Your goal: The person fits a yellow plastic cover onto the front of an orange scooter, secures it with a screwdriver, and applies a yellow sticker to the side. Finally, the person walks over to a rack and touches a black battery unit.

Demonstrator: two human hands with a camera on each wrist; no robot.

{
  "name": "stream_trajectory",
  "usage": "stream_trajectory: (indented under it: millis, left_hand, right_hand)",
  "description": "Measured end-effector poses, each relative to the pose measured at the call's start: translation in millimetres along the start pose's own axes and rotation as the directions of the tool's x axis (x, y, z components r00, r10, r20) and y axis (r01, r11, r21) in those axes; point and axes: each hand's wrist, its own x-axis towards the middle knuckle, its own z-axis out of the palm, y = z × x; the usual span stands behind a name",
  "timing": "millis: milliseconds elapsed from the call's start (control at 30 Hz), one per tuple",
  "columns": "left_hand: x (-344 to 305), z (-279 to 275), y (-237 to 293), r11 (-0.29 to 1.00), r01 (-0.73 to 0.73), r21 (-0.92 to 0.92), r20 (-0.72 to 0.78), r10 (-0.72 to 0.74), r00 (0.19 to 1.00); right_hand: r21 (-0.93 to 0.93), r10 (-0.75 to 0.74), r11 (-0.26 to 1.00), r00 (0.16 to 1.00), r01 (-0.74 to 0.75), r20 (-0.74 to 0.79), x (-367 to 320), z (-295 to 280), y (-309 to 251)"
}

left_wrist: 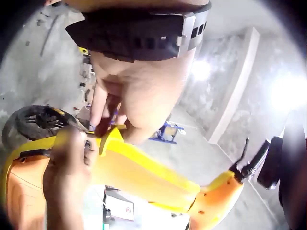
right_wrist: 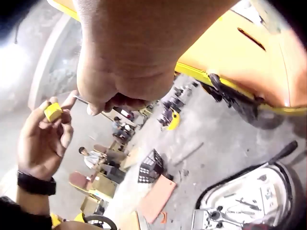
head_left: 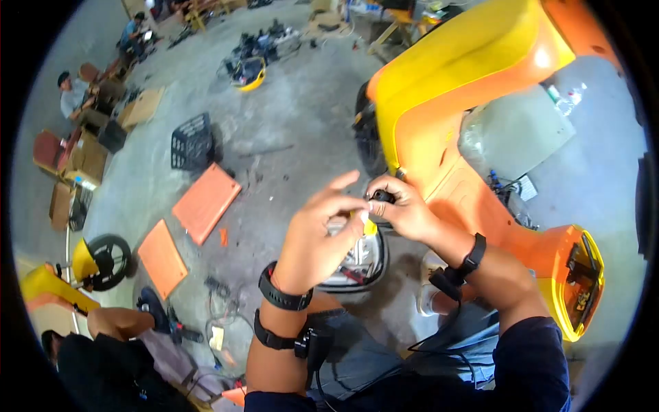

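My left hand (head_left: 319,230) pinches a small yellow block-like piece (right_wrist: 53,112) between thumb and fingers, with one finger raised. Right beside it, my right hand (head_left: 412,209) grips a black, round-ended thing (head_left: 382,198). From that fist a thin metal shaft (right_wrist: 81,99) pokes out toward the left hand in the right wrist view. Most of what the right hand holds is hidden by its fingers. Below both hands sits a white tray-like shell (right_wrist: 230,197) with a dark rim and loose tools in it.
An orange and yellow scooter body (head_left: 473,185) stands close on the right. Orange panels (head_left: 206,204) and a black crate (head_left: 191,142) lie on the floor to the left. A seated person (head_left: 123,357) is at lower left, beside a wheel (head_left: 110,262). Loose cables (head_left: 226,309) lie nearby.
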Motion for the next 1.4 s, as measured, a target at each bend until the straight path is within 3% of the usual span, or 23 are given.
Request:
stream_trajectory:
  millis: [133,200,333,400,467,533,633,800,900,967,1167,1400]
  left_hand:
    - [-2,41,25,0.935,-0.343,0.092,0.154,0.326,0.933]
    - [-1,59,38,0.939,-0.338,0.067,0.153,0.325,0.933]
    - [0,81,41,0.959,-0.28,-0.038,0.222,0.282,0.934]
    - [0,88,43,0.968,-0.247,-0.037,0.26,0.248,0.933]
    - [-2,93,45,0.987,-0.119,-0.11,0.25,0.143,0.958]
    - [-3,92,44,0.986,-0.118,-0.118,0.279,0.147,0.949]
    - [-7,93,37,0.897,-0.036,-0.44,0.155,0.115,0.981]
    - [-3,98,37,0.901,-0.047,-0.432,0.241,0.165,0.956]
    - [-1,103,35,0.882,-0.012,-0.471,0.326,0.187,0.927]
    - [-1,108,37,0.898,0.026,-0.44,0.338,0.139,0.931]
    - [-1,112,44,0.922,0.127,-0.367,0.352,0.011,0.936]
    - [3,109,39,0.918,0.184,-0.352,0.381,-0.039,0.924]
  right_hand:
    - [0.029,-0.033,0.999,0.999,0.033,-0.006,-34,-31,-53]
    - [-0.042,-0.091,0.995,0.994,0.089,-0.052,-54,-41,-65]
    - [-0.161,-0.111,0.983,0.985,0.089,-0.133,-85,-58,-79]
    - [-0.126,-0.068,0.991,0.984,0.047,-0.165,-96,-63,-80]
    - [-0.212,-0.15,0.971,0.976,0.115,-0.155,-101,-68,-86]
    - [-0.171,-0.142,0.979,0.978,0.115,-0.153,-108,-74,-90]
    - [-0.159,-0.158,0.977,0.981,0.14,-0.113,-118,-80,-90]
    - [-0.106,-0.098,0.99,0.994,0.093,-0.046,-127,-88,-91]
    - [-0.217,-0.226,0.955,0.97,0.203,-0.088,-129,-93,-89]
    - [-0.32,-0.403,0.872,0.915,0.371,-0.036,-128,-98,-86]
    - [-0.376,-0.326,0.875,0.945,0.306,0.011,-134,-102,-87]
    - [-0.415,-0.354,0.846,0.935,0.333,0.029,-137,-100,-86]
